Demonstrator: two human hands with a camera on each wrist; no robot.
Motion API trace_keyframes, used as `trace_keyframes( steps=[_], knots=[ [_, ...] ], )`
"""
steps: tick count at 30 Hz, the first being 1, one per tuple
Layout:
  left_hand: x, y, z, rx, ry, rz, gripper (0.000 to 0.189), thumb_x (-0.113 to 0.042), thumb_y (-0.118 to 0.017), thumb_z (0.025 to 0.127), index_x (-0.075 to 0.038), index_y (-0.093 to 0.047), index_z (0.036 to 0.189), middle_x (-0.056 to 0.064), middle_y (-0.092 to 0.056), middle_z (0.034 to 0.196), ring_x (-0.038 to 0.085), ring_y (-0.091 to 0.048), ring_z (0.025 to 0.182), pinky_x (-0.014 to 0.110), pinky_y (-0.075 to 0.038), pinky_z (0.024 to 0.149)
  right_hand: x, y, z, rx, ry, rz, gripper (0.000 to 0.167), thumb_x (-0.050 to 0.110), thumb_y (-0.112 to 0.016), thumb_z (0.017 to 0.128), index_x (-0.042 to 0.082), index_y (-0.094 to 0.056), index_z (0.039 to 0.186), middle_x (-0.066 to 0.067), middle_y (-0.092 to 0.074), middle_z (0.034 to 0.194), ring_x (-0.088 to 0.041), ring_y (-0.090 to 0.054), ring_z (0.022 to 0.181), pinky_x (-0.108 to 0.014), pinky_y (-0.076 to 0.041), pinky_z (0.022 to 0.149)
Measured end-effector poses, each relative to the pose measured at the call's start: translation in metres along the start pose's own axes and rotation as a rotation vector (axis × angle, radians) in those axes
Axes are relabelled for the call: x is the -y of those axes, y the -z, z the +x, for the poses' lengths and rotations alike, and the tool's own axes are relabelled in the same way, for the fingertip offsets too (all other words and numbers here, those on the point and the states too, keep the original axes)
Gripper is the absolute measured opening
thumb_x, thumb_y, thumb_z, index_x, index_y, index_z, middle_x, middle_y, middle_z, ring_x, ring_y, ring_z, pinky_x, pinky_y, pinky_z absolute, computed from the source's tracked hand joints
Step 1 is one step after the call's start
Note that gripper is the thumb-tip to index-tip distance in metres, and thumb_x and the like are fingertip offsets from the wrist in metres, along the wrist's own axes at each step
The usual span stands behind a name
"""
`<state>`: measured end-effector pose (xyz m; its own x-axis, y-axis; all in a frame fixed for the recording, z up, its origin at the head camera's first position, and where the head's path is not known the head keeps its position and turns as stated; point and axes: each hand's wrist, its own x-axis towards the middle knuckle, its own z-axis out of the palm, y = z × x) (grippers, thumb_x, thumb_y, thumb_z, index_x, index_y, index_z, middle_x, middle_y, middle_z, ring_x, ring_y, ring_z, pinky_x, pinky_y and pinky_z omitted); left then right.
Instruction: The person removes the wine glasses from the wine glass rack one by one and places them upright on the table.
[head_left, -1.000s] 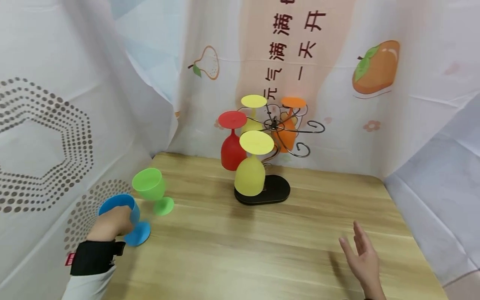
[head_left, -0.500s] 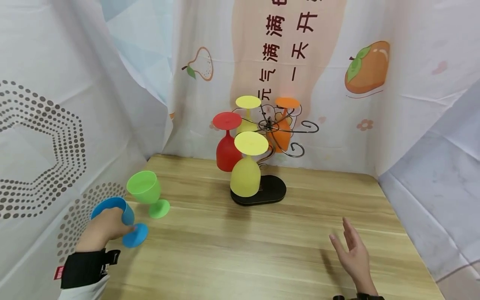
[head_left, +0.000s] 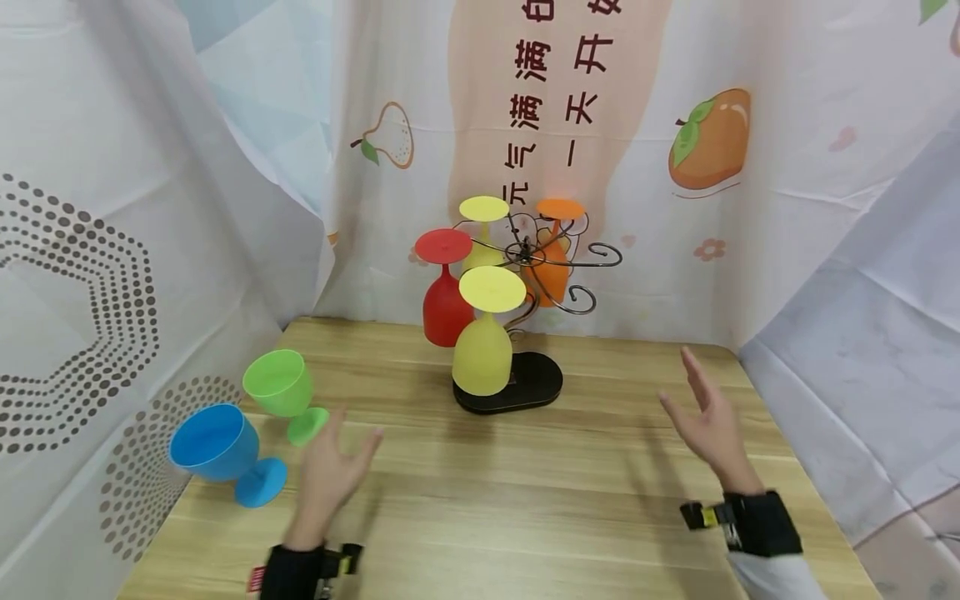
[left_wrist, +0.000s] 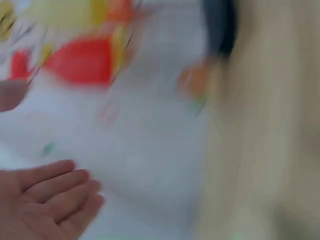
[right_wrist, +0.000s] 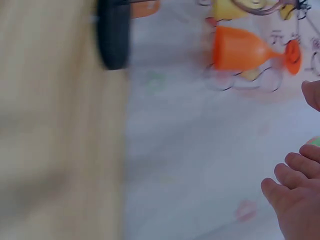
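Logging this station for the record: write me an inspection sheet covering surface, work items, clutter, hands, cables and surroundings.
Surface: wood-grain tabletop.
Work items: wire rack on black base, holding upside down a red goblet, orange goblet, front yellow goblet and rear yellow goblet; green goblet and blue goblet stand bowl-up at left.
Clutter: nothing seen.
Hands: left hand open, holding nothing, nearest the green goblet; right hand open, holding nothing, at the tabletop's right side.
Cables: nothing seen on the tabletop.
Surroundings: printed cloth behind and at both sides.
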<state>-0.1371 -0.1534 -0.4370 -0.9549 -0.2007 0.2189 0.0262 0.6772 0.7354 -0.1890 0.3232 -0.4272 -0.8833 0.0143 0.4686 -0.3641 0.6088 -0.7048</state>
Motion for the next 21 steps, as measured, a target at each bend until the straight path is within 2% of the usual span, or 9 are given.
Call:
trace_keyframes(
  steps=[2, 4, 6, 8, 10, 12, 13, 17, 21],
  knots=[
    [0.002, -0.034, -0.003, 0.064, 0.021, -0.162, 0.058, -0.029, -0.064, 0.091, 0.001, -0.047, 0.138, 0.028, -0.053, 0.137, 0.047, -0.052, 0.124, 0.057, -0.045, 0.103, 0.014, 0.005, 0.028, -0.003, 0.096, -0.007, 0.074, -0.001, -0.067, 0.086, 0.006, -0.031, 0.15, -0.023, -0.032, 0.154, 0.008, -0.029, 0.138, 0.002, -0.023, 0.107],
    [0.004, -0.064, -0.006, 0.119, 0.048, -0.286, 0.057, -0.029, -0.064, 0.091, -0.003, -0.048, 0.139, 0.025, -0.051, 0.14, 0.045, -0.051, 0.127, 0.055, -0.043, 0.106, 0.032, 0.011, 0.058, -0.009, 0.193, -0.059, 0.074, -0.002, -0.07, 0.083, 0.007, -0.036, 0.148, -0.023, -0.038, 0.151, -0.003, -0.036, 0.139, -0.001, -0.025, 0.109],
    [0.004, -0.085, -0.01, 0.167, 0.056, -0.319, 0.058, -0.032, -0.064, 0.091, -0.005, -0.046, 0.14, 0.023, -0.05, 0.142, 0.044, -0.05, 0.128, 0.055, -0.043, 0.106, 0.052, 0.017, 0.089, -0.015, 0.296, -0.152, 0.074, -0.001, -0.073, 0.079, 0.007, -0.04, 0.146, -0.022, -0.045, 0.147, -0.018, -0.043, 0.138, -0.008, -0.03, 0.11],
    [0.004, -0.099, -0.01, 0.186, 0.05, -0.324, 0.06, -0.034, -0.064, 0.091, -0.006, -0.046, 0.141, 0.022, -0.05, 0.143, 0.043, -0.05, 0.129, 0.055, -0.042, 0.107, 0.073, 0.023, 0.123, 0.016, 0.38, -0.244, 0.074, 0.003, -0.074, 0.079, 0.008, -0.042, 0.145, -0.021, -0.048, 0.145, -0.032, -0.047, 0.134, -0.022, -0.036, 0.113],
    [0.004, -0.106, -0.01, 0.179, 0.034, -0.323, 0.06, -0.034, -0.064, 0.091, -0.005, -0.046, 0.14, 0.023, -0.05, 0.142, 0.042, -0.05, 0.129, 0.054, -0.042, 0.107, 0.092, 0.027, 0.156, 0.067, 0.44, -0.325, 0.072, 0.005, -0.073, 0.079, 0.006, -0.042, 0.145, -0.021, -0.049, 0.144, -0.041, -0.048, 0.13, -0.04, -0.038, 0.113],
    [0.004, -0.107, -0.01, 0.168, 0.025, -0.323, 0.06, -0.033, -0.064, 0.091, -0.005, -0.046, 0.14, 0.022, -0.051, 0.142, 0.042, -0.051, 0.129, 0.055, -0.043, 0.107, 0.109, 0.03, 0.187, 0.166, 0.44, -0.382, 0.071, 0.008, -0.07, 0.083, 0.004, -0.038, 0.147, -0.022, -0.045, 0.147, -0.043, -0.045, 0.132, -0.054, -0.037, 0.111],
    [0.004, -0.107, -0.01, 0.164, 0.018, -0.32, 0.059, -0.033, -0.064, 0.091, -0.004, -0.047, 0.14, 0.023, -0.051, 0.141, 0.042, -0.051, 0.129, 0.055, -0.043, 0.106, 0.115, 0.03, 0.202, 0.218, 0.429, -0.41, 0.071, 0.01, -0.069, 0.085, 0.004, -0.036, 0.147, -0.022, -0.043, 0.148, -0.044, -0.043, 0.134, -0.056, -0.035, 0.11],
    [0.005, -0.105, -0.012, 0.155, 0.015, -0.305, 0.059, -0.032, -0.065, 0.09, -0.003, -0.047, 0.139, 0.023, -0.051, 0.141, 0.042, -0.051, 0.128, 0.056, -0.043, 0.106, 0.133, 0.021, 0.247, 0.41, 0.334, -0.5, 0.069, 0.016, -0.062, 0.092, 0.004, -0.027, 0.151, -0.023, -0.034, 0.153, -0.043, -0.035, 0.139, -0.058, -0.03, 0.114],
    [0.005, -0.104, -0.014, 0.155, 0.018, -0.297, 0.06, -0.032, -0.065, 0.089, -0.003, -0.047, 0.139, 0.023, -0.051, 0.141, 0.042, -0.051, 0.128, 0.055, -0.042, 0.107, 0.141, 0.002, 0.273, 0.549, 0.315, -0.595, 0.067, 0.019, -0.059, 0.093, 0.001, -0.027, 0.15, -0.026, -0.033, 0.153, -0.045, -0.034, 0.139, -0.057, -0.029, 0.115]
  ],
)
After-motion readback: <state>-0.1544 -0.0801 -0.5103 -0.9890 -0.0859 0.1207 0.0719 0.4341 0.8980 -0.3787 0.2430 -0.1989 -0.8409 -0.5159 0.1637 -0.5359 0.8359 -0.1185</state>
